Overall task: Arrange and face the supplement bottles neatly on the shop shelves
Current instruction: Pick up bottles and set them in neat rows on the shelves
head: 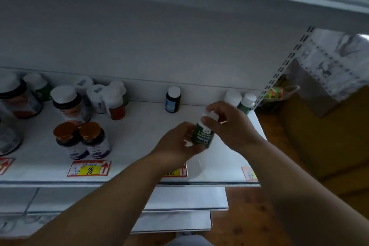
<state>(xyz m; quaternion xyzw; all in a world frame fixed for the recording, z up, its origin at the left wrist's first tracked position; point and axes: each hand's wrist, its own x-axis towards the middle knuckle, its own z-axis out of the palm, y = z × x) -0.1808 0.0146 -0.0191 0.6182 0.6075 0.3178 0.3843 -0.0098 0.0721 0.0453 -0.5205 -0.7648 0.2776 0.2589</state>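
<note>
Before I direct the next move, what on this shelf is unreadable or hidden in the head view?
- Green bottle: label blurred; left hand and right hand cover its base and cap.
- Middle price tag: mostly hidden by the left forearm.
- Large bottle: cut off by the left edge.
- Right price tag: too blurred to read.

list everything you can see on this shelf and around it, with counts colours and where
green bottle: 1, green label, white cap, held above the shelf right of centre
gold-capped bottles: 2, dark with purple labels, front left
blue-label bottle: 1, dark, white cap, alone at back centre
white-capped bottles: 2, back right corner, partly hidden
mixed bottles: a cluster, mostly white caps, back left; exact count unclear
price tags: 4 visible, red and yellow, along the front edge
shelf: 1, white
left hand: grips the green bottle's body
right hand: grips its cap end
</note>
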